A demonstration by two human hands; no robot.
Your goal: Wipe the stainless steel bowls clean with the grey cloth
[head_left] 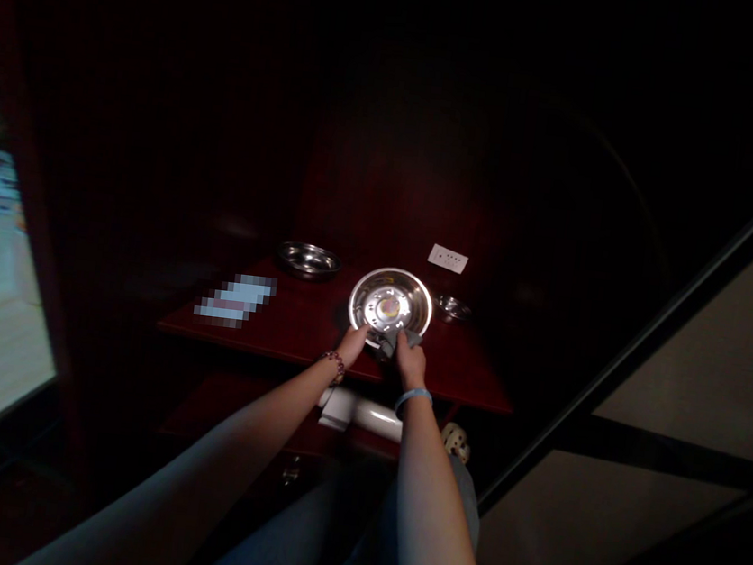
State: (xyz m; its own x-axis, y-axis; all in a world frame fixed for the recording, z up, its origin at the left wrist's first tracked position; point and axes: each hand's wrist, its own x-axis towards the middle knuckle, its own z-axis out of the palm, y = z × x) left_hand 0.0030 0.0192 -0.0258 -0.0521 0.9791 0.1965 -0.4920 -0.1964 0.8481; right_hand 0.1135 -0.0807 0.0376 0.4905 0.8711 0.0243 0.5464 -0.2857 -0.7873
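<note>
A shiny metal bowl [363, 286] is tilted toward me above the dark red shelf, with a coloured patch at the middle of its base. My left hand [351, 345] grips the near left part of its rim, thumb on the inside. At the near right rim, my right hand [411, 361] is closed on a grey cloth [391, 342] that touches the bowl. The fingers beneath the bowl are hidden. Behind it on the shelf lie a second metal bowl [309, 261] to the left and a smaller metal dish [453, 308] to the right.
The red shelf [475, 371] has a pixelated flat item [236, 301] at its left. A white socket plate [448, 259] is on the back wall. Below the shelf are a white cylindrical object [375, 418] and a cream-coloured item [455, 440]. A dark-framed panel [699, 374] slants at right.
</note>
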